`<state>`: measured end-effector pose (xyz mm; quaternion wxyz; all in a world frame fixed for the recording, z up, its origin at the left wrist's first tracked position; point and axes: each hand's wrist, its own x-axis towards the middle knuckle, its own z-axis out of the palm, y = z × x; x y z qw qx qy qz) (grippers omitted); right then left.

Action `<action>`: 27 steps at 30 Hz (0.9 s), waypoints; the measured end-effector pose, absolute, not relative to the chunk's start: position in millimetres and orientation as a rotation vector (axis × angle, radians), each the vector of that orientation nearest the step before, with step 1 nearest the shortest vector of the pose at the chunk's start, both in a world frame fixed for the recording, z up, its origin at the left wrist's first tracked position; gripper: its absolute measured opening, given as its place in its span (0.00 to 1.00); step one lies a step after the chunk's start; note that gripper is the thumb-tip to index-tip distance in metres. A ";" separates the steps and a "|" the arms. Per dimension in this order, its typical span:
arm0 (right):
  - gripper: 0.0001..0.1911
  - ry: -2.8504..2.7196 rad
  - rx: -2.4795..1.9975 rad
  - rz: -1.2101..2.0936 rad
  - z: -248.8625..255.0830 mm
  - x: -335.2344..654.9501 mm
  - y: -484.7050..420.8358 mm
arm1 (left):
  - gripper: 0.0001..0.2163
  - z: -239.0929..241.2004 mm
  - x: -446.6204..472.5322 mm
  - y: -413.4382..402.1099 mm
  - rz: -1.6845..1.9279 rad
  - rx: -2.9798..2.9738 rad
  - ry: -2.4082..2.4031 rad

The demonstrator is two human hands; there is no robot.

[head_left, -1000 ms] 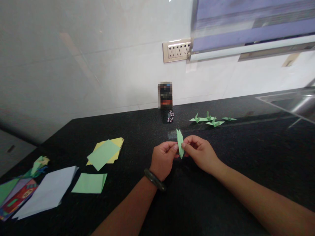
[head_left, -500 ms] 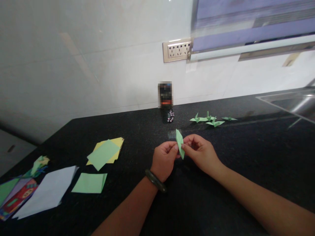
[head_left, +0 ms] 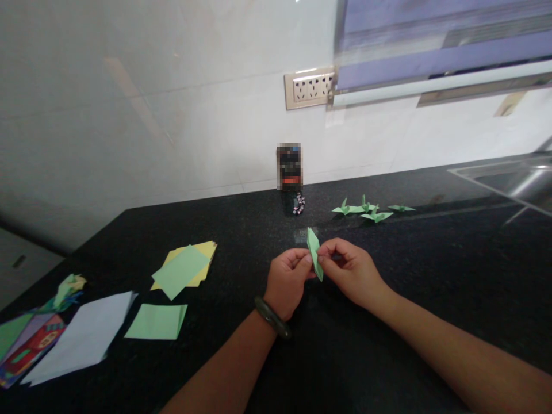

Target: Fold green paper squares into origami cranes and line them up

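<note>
A narrow, pointed piece of folded green paper (head_left: 314, 248) is held upright, slightly tilted, over the black countertop. My left hand (head_left: 288, 282) pinches its left side between thumb and fingers; a dark bangle (head_left: 272, 317) circles that wrist. On the other side, my right hand (head_left: 351, 267) has thumb and forefinger pinched at the paper's right edge. The fingertips behind the paper are partly hidden. Beyond my right hand, several small green paper cranes (head_left: 376, 216) sit on the counter.
To the left lie yellow sheets (head_left: 206, 267) under a green sheet (head_left: 183, 271), a folded green paper (head_left: 156, 322), white paper (head_left: 86, 339) and a red packet (head_left: 37, 348). A beaded bracelet (head_left: 299, 204) lies near the wall below a blurred-out upright object (head_left: 290, 167). A metal sink (head_left: 524, 184) is at right.
My right hand's thumb and forefinger have shifted slightly at the paper's right edge, the thumb drawing back from its face. The left hand has stayed in place.
</note>
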<state>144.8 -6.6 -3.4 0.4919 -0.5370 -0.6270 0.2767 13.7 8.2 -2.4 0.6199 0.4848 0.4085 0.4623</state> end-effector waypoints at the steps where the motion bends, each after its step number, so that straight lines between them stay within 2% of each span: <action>1: 0.02 -1.529 -1.295 0.663 -2.9 144.9 -7.0 | 0.09 -2.4 13.7 8.2 1.065 1.113 0.941; 8: 0.06 -1.665 -1.238 0.477 -3.4 147.9 -5.7 | 0.08 -4.0 13.2 8.6 1.076 1.119 0.935; 15: 0.05 -1.637 -1.283 0.521 0.6 144.4 -7.4 | 0.08 -7.3 12.7 9.7 1.111 1.228 0.953; 27: 0.05 -1.724 -1.279 0.415 2.5 148.5 -8.0 | 0.04 -6.7 7.9 7.0 1.193 1.624 1.098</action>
